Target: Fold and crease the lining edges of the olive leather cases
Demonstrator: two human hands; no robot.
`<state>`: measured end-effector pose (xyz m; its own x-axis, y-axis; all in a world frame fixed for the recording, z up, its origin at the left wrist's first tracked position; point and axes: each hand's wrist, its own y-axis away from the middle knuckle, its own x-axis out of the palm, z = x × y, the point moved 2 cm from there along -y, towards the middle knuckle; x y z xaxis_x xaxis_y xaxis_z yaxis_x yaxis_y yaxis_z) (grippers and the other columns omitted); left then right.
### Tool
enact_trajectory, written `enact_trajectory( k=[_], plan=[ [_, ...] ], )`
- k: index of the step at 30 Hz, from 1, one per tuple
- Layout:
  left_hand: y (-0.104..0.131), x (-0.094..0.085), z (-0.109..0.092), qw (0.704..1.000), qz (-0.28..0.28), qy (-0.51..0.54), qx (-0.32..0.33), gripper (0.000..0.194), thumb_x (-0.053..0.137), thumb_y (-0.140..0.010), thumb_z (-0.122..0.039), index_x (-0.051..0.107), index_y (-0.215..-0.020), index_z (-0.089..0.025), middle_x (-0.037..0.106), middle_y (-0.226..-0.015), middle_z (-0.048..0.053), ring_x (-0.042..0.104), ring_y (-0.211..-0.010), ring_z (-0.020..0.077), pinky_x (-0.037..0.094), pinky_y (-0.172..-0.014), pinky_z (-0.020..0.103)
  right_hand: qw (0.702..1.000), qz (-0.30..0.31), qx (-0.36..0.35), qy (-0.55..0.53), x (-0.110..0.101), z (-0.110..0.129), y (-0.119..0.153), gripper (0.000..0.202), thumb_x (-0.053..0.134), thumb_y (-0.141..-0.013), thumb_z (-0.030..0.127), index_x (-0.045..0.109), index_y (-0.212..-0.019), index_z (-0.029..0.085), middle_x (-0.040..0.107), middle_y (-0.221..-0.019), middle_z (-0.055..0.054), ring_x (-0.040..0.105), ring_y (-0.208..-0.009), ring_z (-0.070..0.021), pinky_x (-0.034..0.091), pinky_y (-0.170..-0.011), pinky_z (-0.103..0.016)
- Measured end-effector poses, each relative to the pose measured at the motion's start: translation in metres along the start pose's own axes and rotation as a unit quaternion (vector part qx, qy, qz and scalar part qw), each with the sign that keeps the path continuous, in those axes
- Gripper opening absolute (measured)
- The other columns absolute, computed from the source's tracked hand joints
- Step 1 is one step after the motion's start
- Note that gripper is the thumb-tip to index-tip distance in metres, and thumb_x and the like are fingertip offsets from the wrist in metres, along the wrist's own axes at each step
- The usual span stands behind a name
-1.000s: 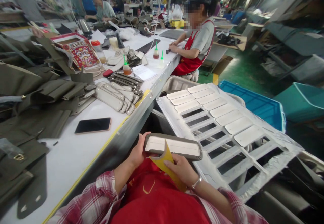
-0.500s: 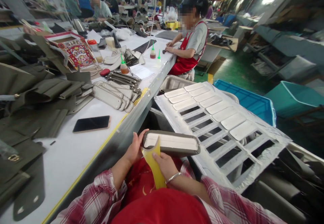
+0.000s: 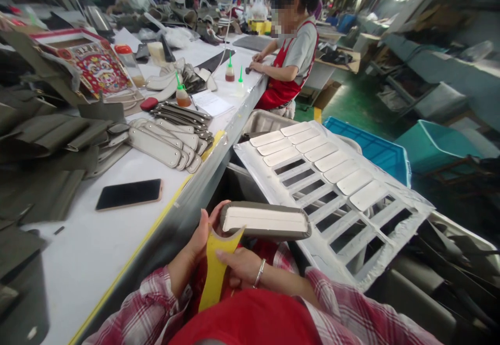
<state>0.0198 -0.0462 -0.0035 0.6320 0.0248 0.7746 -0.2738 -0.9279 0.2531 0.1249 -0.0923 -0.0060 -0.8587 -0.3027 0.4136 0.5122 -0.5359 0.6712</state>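
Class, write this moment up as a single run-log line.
left hand: holds grey padded piece | right hand: holds yellow strip at its end | beside: white die-cut sheet

Hands: left (image 3: 199, 241) grips panel (image 3: 265, 221), right (image 3: 240, 266) yellow strip (image 3: 214, 272).

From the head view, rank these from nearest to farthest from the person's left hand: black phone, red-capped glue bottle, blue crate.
1. black phone, on the table left of the left hand.
2. blue crate, on the floor, far right.
3. red-capped glue bottle, up the table.

Matt grey leather-like panel (image 3: 265, 220), smooth yellow plastic-looking scraper (image 3: 214, 272), glossy phone (image 3: 128, 194).
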Motion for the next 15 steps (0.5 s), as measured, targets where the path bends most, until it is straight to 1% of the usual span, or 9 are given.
enact_trajectory(
  k=[2,4,5,8,11,13,15],
  plan=[
    [-0.001,0.003,0.000,1.000,0.007,-0.010,0.014,0.068,0.030,-0.079,-0.069,0.041,-0.129,-0.023,0.051,-0.125,0.006,0.046,-0.114,0.0289,0.038,-0.095,0.037,0.998,0.015,0.001,-0.065,0.000,0.004,-0.002,0.043,0.068,-0.061,0.051,0.062,-0.082,0.014,0.065,-0.071,-0.005,0.052,-0.045,-0.0092,0.032,-0.036,-0.017],
    [-0.002,0.005,0.001,0.999,0.000,-0.023,0.030,0.069,0.033,-0.078,-0.069,0.042,-0.128,-0.023,0.049,-0.127,0.006,0.044,-0.116,0.0280,0.038,-0.096,0.034,0.995,0.022,0.008,-0.102,-0.001,0.007,-0.004,0.044,0.069,-0.060,0.050,0.062,-0.085,0.015,0.067,-0.077,-0.006,0.059,-0.058,-0.0134,0.041,-0.043,-0.019],
    [-0.003,0.005,0.002,0.999,-0.009,-0.027,0.038,0.069,0.036,-0.076,-0.069,0.043,-0.127,-0.023,0.048,-0.128,0.006,0.043,-0.117,0.0275,0.038,-0.096,0.034,0.994,0.022,0.016,-0.104,-0.001,0.007,-0.005,0.044,0.069,-0.060,0.050,0.062,-0.086,0.015,0.067,-0.077,-0.005,0.061,-0.060,-0.0144,0.043,-0.045,-0.020],
    [-0.005,0.006,0.001,0.997,-0.049,-0.031,0.051,0.072,0.042,-0.071,-0.072,0.046,-0.124,-0.023,0.047,-0.129,0.007,0.043,-0.117,0.0279,0.039,-0.096,0.034,0.995,0.010,0.043,-0.087,-0.005,0.007,-0.010,0.049,0.070,-0.058,0.052,0.062,-0.087,0.014,0.067,-0.074,-0.005,0.060,-0.056,-0.0140,0.046,-0.046,-0.022],
    [-0.006,0.008,-0.004,0.997,-0.059,-0.050,0.024,0.072,0.048,-0.068,-0.071,0.047,-0.122,-0.023,0.051,-0.123,0.008,0.045,-0.115,0.0298,0.041,-0.093,0.036,0.996,0.014,0.052,-0.067,-0.010,0.005,-0.013,0.056,0.069,-0.058,0.056,0.061,-0.092,0.011,0.066,-0.074,-0.007,0.061,-0.055,-0.0144,0.049,-0.050,-0.025],
    [-0.008,0.010,-0.007,0.996,-0.052,-0.067,-0.004,0.068,0.049,-0.070,-0.067,0.048,-0.121,-0.022,0.053,-0.121,0.009,0.046,-0.114,0.0301,0.042,-0.093,0.036,0.997,0.034,0.050,-0.054,-0.013,0.003,-0.015,0.058,0.066,-0.062,0.057,0.061,-0.095,0.010,0.066,-0.077,-0.008,0.061,-0.055,-0.0145,0.052,-0.055,-0.029],
    [-0.011,0.010,-0.010,0.995,-0.054,-0.084,-0.013,0.060,0.045,-0.077,-0.062,0.048,-0.121,-0.022,0.053,-0.121,0.008,0.046,-0.114,0.0293,0.040,-0.094,0.035,0.996,0.054,0.040,-0.051,-0.015,0.001,-0.018,0.059,0.063,-0.065,0.059,0.061,-0.098,0.010,0.066,-0.080,-0.009,0.061,-0.057,-0.0155,0.053,-0.060,-0.033]
  ],
)
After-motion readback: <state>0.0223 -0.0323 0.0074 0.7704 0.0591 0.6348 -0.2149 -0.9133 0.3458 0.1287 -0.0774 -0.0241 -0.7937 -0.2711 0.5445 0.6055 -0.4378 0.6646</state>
